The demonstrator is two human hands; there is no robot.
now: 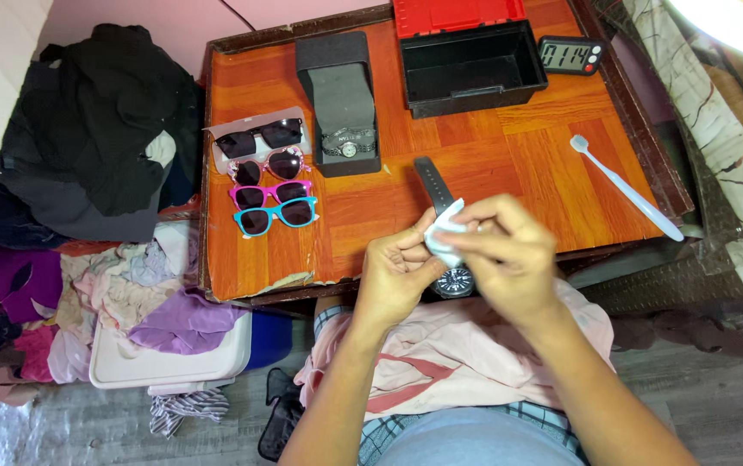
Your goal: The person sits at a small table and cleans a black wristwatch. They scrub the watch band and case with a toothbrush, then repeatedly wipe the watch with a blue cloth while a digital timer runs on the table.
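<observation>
Both hands are working together over the near edge of the wooden table (509, 164): the left hand (397, 276) is gripping a black wristwatch (451, 278) from below, its strap rising onto the table, while the right hand (505, 255) is pinching a small white cloth (445, 235) against it. Wiping appears to be the step in hand (the watch face is partly hidden). Judging from this, the next move is calling for a steady grip and light pressure. Four sunglasses (268, 177) are lying well apart at the left.

Bright, sharp — glare top right
</observation>
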